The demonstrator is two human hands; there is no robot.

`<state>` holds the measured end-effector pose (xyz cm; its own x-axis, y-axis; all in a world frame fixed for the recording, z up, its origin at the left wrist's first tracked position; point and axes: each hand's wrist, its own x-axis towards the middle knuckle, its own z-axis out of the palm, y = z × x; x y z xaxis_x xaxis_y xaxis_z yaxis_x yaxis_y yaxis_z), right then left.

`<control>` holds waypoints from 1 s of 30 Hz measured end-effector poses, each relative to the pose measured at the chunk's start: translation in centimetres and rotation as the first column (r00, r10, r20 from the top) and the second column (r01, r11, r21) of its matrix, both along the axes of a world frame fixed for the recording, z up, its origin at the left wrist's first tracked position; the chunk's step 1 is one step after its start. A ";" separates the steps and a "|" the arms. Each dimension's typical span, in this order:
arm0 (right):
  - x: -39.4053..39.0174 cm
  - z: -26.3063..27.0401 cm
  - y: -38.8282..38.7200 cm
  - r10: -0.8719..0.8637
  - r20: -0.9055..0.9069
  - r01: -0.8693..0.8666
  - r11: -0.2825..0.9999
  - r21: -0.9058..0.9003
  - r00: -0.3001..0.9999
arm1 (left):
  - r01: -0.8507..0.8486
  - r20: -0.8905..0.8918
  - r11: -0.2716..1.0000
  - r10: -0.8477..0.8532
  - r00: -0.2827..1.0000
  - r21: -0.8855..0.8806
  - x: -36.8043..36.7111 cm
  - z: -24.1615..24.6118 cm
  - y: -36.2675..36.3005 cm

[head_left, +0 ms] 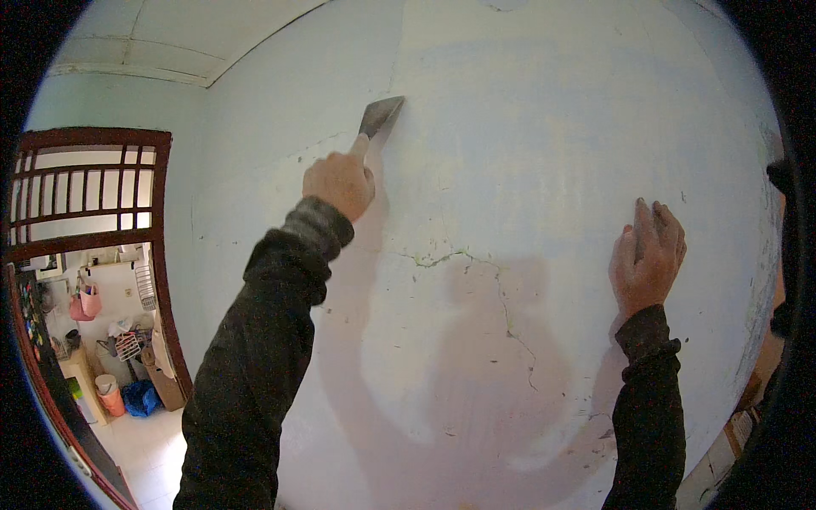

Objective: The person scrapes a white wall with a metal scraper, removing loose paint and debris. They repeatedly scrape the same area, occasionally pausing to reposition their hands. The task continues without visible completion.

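Note:
My left hand (pixel 341 183) is closed around the handle of a putty knife (pixel 381 115), raised high on a pale painted wall (pixel 484 191). The knife's wide metal blade points up, its edge at the wall surface near a thin vertical crack. Resting against the wall at the right, my right hand (pixel 649 255) holds nothing, its fingers pointing up and slightly apart. Between and below the hands, a jagged crack (pixel 459 254) runs across the plaster and bends downward, with small chips and pits around it. Shadows of my arms and head fall on the wall.
A dark wooden door frame (pixel 160 255) with a barred transom stands at the left. Through it show a pink bag (pixel 89 299), an orange bucket (pixel 109 395), a blue bag (pixel 141 398) and a tiled floor. The ceiling edge is at upper left; boxes lie at lower right.

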<state>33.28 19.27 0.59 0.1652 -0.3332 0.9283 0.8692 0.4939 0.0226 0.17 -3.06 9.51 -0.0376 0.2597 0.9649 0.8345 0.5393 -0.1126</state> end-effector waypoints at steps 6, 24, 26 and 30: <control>-0.2 0.0 0.0 0.000 0.016 0.000 1.000 0.017 1.000 | 0.073 0.037 0.997 -0.073 0.997 0.003 -0.8 1.3 -0.3; -0.1 0.2 0.0 -0.018 0.042 0.017 0.999 0.028 0.999 | -0.055 0.085 0.994 0.063 0.994 -0.095 1.0 3.6 -1.6; -0.1 0.2 0.0 0.009 0.035 -0.010 1.000 0.019 0.999 | -0.083 0.136 0.984 0.105 0.985 -0.156 1.5 3.8 -2.0; -0.2 0.2 0.0 -0.026 0.016 0.026 0.999 0.022 1.000 | -0.013 -0.066 0.999 0.010 0.998 -0.045 2.0 4.8 -2.5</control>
